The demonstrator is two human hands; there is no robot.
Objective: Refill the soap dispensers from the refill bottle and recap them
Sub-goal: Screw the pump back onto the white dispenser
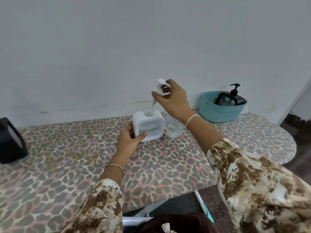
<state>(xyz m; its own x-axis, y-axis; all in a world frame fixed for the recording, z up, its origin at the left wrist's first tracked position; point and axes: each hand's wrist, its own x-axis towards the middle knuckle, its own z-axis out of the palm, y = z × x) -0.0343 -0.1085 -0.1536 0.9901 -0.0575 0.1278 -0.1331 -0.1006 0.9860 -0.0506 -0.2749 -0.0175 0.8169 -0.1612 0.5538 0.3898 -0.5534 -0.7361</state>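
A white square soap dispenser point(149, 126) with a clear front window stands on the leopard-print board. My left hand point(130, 140) grips its lower left corner. My right hand point(171, 99) pinches the white pump cap point(159, 87) above the dispenser's open neck, and the pump's tube hangs down into the neck. Right behind the dispenser stands a clear refill bottle point(173, 127), partly hidden by my right wrist. A black pump dispenser point(234, 96) sits in a teal basket point(222, 110) at the back right.
The board point(84, 157) runs along a grey wall and ends in a rounded edge at the right. A black box-like object point(11, 142) sits at its left edge. White frame legs show below the board's near edge.
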